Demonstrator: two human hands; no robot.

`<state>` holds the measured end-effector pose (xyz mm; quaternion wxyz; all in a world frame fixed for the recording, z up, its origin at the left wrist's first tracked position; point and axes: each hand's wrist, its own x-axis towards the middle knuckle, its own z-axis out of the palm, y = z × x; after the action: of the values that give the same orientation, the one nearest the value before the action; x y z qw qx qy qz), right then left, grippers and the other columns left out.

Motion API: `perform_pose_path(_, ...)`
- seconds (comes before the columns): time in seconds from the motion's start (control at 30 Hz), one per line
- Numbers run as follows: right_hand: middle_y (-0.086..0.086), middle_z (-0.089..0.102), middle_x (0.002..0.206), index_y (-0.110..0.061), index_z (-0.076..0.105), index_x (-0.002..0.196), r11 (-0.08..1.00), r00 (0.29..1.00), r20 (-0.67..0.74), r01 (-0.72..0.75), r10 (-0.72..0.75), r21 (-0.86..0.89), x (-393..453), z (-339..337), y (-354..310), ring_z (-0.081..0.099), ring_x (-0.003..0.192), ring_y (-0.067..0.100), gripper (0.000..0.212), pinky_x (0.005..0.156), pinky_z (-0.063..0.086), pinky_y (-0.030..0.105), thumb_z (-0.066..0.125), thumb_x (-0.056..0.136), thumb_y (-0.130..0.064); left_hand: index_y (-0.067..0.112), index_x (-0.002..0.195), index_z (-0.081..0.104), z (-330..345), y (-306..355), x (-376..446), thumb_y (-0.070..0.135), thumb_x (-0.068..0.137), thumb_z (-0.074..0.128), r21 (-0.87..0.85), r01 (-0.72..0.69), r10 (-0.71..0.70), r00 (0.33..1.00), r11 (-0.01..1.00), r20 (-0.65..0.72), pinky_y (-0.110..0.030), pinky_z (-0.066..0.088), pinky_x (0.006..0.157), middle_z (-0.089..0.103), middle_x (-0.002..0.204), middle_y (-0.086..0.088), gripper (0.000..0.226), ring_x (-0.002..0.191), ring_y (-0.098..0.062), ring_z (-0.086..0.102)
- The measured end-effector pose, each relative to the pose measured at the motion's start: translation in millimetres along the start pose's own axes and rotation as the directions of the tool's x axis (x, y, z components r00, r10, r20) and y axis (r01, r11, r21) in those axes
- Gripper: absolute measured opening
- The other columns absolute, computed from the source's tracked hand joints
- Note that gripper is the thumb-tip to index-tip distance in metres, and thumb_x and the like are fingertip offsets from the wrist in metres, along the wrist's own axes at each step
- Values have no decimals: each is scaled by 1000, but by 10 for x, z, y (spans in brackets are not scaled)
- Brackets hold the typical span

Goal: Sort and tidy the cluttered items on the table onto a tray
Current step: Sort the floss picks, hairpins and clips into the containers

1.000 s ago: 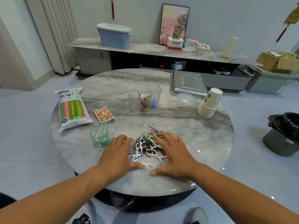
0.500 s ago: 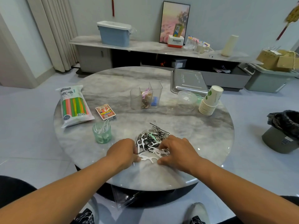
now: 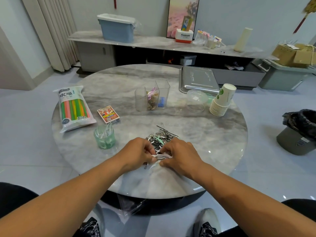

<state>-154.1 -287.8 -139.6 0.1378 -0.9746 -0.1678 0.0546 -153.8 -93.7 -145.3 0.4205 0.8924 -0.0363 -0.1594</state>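
Observation:
A heap of white floss picks, hairpins and paper clips (image 3: 161,136) lies on the round marble table (image 3: 213,134) near its front. My left hand (image 3: 139,152) and my right hand (image 3: 179,153) meet at the heap's near edge, fingers curled, both pinching white floss picks (image 3: 158,157) between them. A steel tray (image 3: 198,80) sits at the table's far right.
A clear divided organiser (image 3: 152,98) holds clips mid-table. A green cup (image 3: 104,138) with floss picks, a card pack (image 3: 108,114) and a bag of straws (image 3: 73,108) lie left. A clear bowl (image 3: 195,100) and stacked paper cups (image 3: 222,100) stand right. A lined bin (image 3: 298,132) is on the floor.
Both hands went from lying flat beside the heap to curling their fingers and drawing together, gathering floss picks at the heap's near edge.

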Motion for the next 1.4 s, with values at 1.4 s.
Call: perform_pose_path(1.4,4,73,77,-12,75,87,749,990,127,-130,61,650,152,-509,497,64,72,11,4,76,52,32,77,89,-10,-3,112,58,-49,230,125,49,103,45,-858,360,-368,903,366,222,-40,63,67,67,90,-21,54,77,-32,68)
